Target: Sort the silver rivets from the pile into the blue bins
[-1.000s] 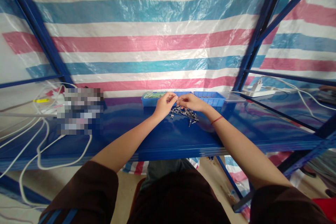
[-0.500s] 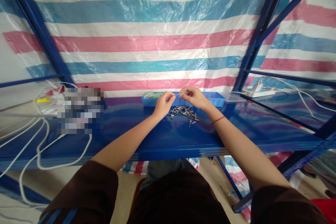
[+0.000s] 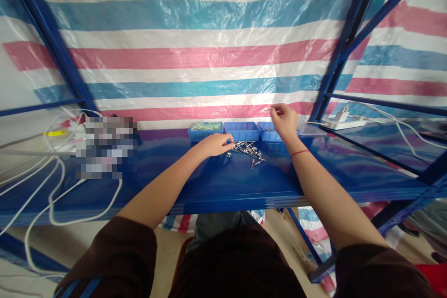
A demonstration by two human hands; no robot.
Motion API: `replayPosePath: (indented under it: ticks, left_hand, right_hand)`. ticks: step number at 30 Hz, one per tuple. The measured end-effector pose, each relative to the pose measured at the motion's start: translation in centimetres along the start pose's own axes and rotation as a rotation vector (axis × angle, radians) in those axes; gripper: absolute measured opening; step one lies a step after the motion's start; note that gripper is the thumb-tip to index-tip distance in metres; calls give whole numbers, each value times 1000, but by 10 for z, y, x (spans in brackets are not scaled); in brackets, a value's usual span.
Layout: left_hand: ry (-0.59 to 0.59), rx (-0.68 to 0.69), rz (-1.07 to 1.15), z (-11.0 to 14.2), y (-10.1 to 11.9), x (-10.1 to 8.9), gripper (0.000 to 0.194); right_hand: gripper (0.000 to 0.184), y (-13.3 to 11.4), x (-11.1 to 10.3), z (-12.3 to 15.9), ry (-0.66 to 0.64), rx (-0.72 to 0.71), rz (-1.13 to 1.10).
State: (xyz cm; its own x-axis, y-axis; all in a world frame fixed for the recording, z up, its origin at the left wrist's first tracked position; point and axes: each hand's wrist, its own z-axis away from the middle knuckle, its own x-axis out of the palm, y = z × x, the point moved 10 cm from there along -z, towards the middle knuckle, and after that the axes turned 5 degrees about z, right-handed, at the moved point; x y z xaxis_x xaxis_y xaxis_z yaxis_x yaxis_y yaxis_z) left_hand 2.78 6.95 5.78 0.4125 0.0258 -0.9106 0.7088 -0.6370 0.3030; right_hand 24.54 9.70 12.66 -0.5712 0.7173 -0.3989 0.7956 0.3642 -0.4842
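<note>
Right hand: fingers pinching a thin, straight, metallic pin, right of centre.
Left hand: by a loose silver metal pile, frame centre; I can't tell whether its fingers hold any.
Pin handling: I judge light, stiff, slick; grip mid-shank.

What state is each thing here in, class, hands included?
Right hand: held up, pinching a thin rod
Left hand: fingers curved beside the metal pieces; contact unclear
Metal pieces: loosely heaped
Left bin: uncovered, holding green items
Middle bin: uncovered
Right bin: uncovered, holding thin pieces
Clear plastic piece: lying flat
White cables: loosely looped
Striped sheet: hung, creased
</note>
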Motion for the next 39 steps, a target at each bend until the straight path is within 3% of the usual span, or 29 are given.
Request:
replayPosePath:
  ticks: [4,7,15,24,31,39]
  left_hand:
    - [-132,-20,13,4,-9,5,43]
    - [-193,-7,35,4,-9,12,40]
    - [-161,60,16,1,3,20,22]
    - [-121,55,-102,1,12,27,19]
    - [0,40,-3,-4,3,25,16]
    - [102,-65,251,-9,-14,19,13]
  right_hand:
    - [32,34,2,-3,8,62,232]
    - [36,41,7,-2,-11,71,311]
    - [27,0,33,6,-212,-30,142]
    - [21,-57,63,37,-494,-251,-3]
    - [21,-64,77,47,-610,-302,-73]
    - [21,-73,97,75,-930,-308,-157]
